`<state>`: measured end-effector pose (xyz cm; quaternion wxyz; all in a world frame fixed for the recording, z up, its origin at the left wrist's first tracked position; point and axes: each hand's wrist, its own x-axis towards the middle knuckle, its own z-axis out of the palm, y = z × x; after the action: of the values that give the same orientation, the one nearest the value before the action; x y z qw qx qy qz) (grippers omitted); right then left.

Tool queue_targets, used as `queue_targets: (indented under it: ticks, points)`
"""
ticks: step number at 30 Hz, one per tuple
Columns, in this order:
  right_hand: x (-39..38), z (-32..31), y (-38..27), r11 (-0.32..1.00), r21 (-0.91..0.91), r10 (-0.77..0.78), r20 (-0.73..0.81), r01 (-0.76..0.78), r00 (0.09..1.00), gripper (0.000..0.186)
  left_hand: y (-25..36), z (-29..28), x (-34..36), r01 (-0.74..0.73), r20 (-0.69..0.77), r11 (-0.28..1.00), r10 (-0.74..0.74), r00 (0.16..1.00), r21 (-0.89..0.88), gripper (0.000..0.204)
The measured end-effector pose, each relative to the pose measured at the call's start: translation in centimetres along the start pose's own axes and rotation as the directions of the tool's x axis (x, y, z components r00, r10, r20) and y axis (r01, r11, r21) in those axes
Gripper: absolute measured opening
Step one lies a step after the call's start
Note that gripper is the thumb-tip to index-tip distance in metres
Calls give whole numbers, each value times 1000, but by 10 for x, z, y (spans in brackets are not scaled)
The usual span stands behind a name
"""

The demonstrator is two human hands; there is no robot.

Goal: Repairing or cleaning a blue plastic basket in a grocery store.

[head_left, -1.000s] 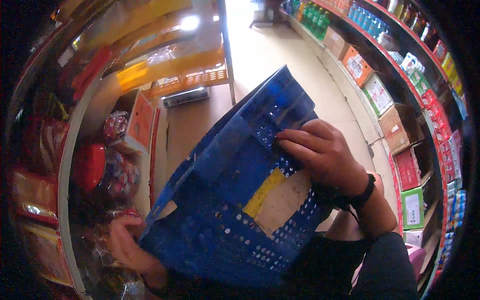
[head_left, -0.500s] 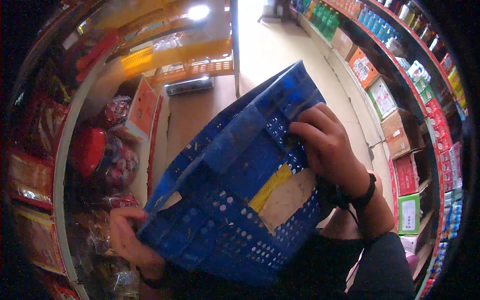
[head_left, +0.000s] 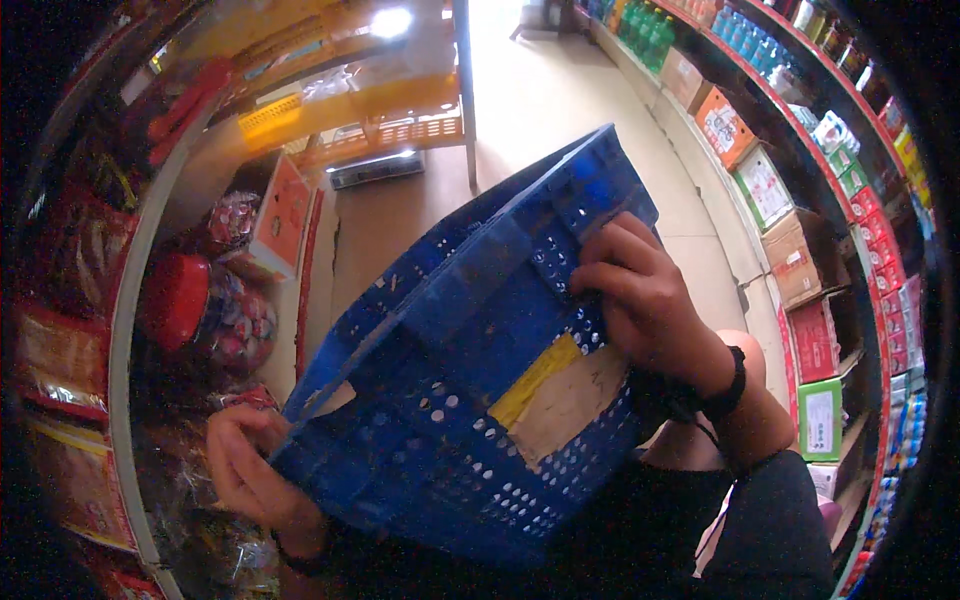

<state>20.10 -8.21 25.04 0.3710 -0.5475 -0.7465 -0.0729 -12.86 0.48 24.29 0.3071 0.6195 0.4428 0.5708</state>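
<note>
A blue perforated plastic crate point(head_left: 430, 470) fills the middle of the view, tipped on its side at a slant, with torn yellow point(head_left: 530, 372) and beige point(head_left: 565, 405) labels stuck on the face toward me. My left hand point(head_left: 255, 470) grips its lower left corner, fingertips partly hidden at the rim. My right hand point(head_left: 650, 300) is curled on the right part of the same face, fingertips pressed at the holes near the upper edge.
Left, shelves hold a red-lidded jar point(head_left: 180, 305) of wrapped items, packets point(head_left: 65, 345) and an orange-sided box point(head_left: 280, 215). A yellow-shelved rack point(head_left: 350, 130) stands ahead. Right, bottles point(head_left: 650, 30) and cartons point(head_left: 790, 255) line shelving along the tiled aisle floor point(head_left: 540, 90).
Compared with one second ago, the crate's top end sits farther right and slightly higher, showing more of the far rim. My right hand has shifted slightly up with it; both hands keep their hold.
</note>
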Motion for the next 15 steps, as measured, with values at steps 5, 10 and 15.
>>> queue_targets:
  ticks: [5, 10, 15]
  points:
    - [-4, -3, -2, 1000, 0, -10, -13, 10, 1000, 29, -4, 5, 6, -80, -28, 992, 83, 996, 94, 30]
    - [-4, -18, 0, 988, -103, -102, 131, 116, 986, 24, -7, -5, 6, -57, -26, 973, 64, 998, 223, 30]
    - [-5, -20, 1, 936, -292, -186, 62, 195, 981, 23, -21, -14, 11, -51, -48, 994, 56, 997, 96, 31]
